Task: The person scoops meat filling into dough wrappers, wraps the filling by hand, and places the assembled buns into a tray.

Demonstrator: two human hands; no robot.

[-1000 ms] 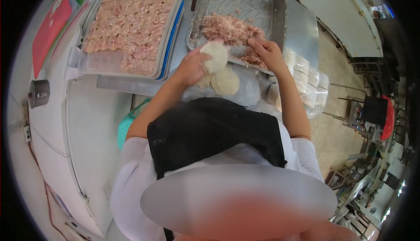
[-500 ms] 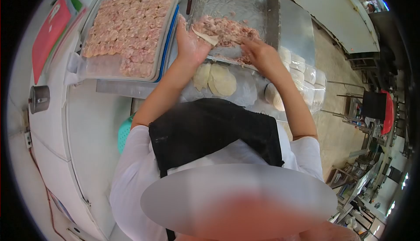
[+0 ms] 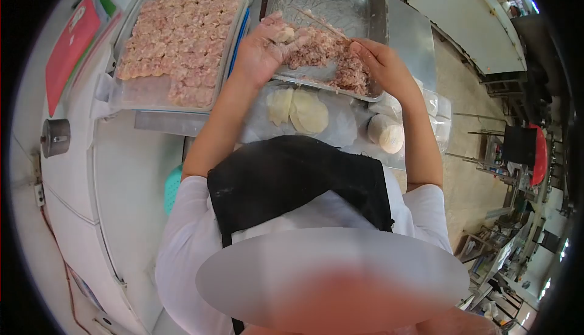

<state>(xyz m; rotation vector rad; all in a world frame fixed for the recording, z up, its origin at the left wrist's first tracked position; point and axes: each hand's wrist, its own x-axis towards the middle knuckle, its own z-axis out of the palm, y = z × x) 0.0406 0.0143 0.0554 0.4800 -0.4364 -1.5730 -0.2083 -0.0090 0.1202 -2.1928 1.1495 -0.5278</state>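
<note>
My left hand [image 3: 260,56] is cupped round a small dumpling wrapper [image 3: 283,34], over the left edge of a metal tray. Much of the wrapper is hidden by the fingers. My right hand [image 3: 380,64] grips one end of a thin flat stick [image 3: 323,24], whose tip points toward the left hand. Below the stick, minced meat [image 3: 319,49] lies heaped in the near part of the metal tray [image 3: 382,15]. Several flat round wrappers [image 3: 309,111] lie on a plastic sheet in front of the tray.
To the left stands a plastic container [image 3: 131,101] with rows of meat-filled dumplings [image 3: 182,37]. Stacks of pale wrappers [image 3: 385,133] in plastic are at the right. A dark-handled tool [image 3: 264,0] lies between container and tray. A metal cup [image 3: 56,137] is at far left.
My left hand has closed round the wrapper, which lay open on it before. My right hand has moved right and up from the meat, bringing the stick into clear view.
</note>
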